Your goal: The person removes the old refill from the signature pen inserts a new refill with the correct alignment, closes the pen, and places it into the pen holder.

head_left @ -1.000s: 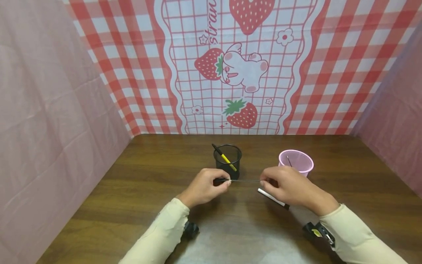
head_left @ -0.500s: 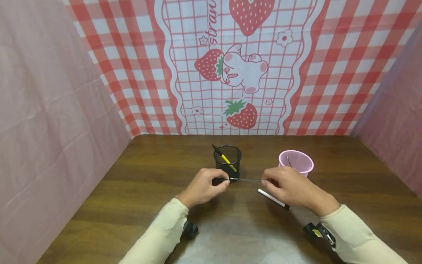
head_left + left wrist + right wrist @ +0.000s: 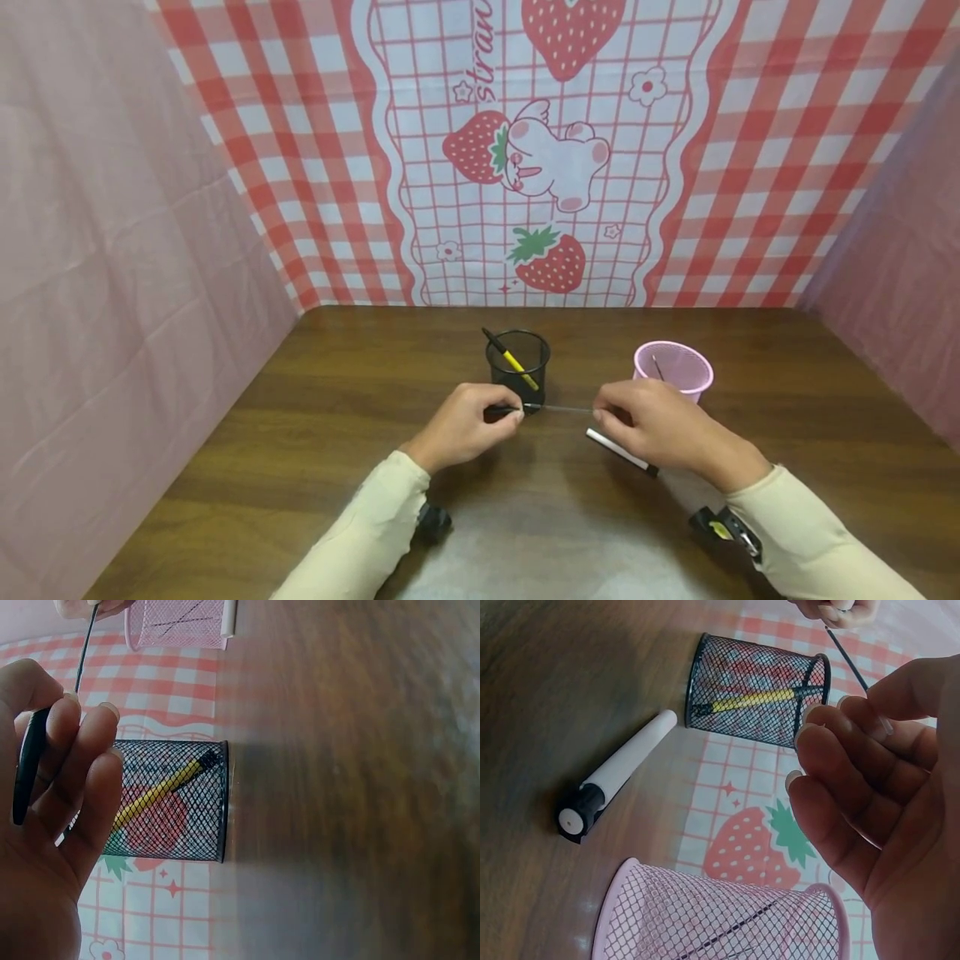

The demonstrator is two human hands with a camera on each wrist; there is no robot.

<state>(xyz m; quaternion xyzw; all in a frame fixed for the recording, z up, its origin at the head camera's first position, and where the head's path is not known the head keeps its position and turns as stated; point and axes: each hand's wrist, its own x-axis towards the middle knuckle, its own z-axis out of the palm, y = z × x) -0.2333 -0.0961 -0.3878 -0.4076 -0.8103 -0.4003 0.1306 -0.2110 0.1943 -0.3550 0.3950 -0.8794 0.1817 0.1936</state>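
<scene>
In the head view, my left hand (image 3: 468,425) pinches a black pen barrel (image 3: 30,765) between thumb and fingers. My right hand (image 3: 660,421) pinches a thin pen refill (image 3: 846,657), with a pale, clear-looking end between thumb and index finger. The refill spans the gap between the hands, almost level above the table, and a short silvery part shows right beside the left fingertips. Fingers hide where refill and barrel come together. Behind the left hand stands a black mesh pen holder (image 3: 517,333) with a yellow-and-black pen (image 3: 513,360) leaning inside.
A pink mesh pen holder (image 3: 702,388) stands behind my right hand, a thin dark stick (image 3: 735,927) inside it. On the wooden table (image 3: 300,467), a white marker with a black end (image 3: 615,447) lies beside the right hand. A strawberry-print cloth (image 3: 547,125) hangs behind.
The silvery part by my left fingertips has come into view since the first frame. Both hands shift only slightly and keep their grips; the pen holders and marker stay put.
</scene>
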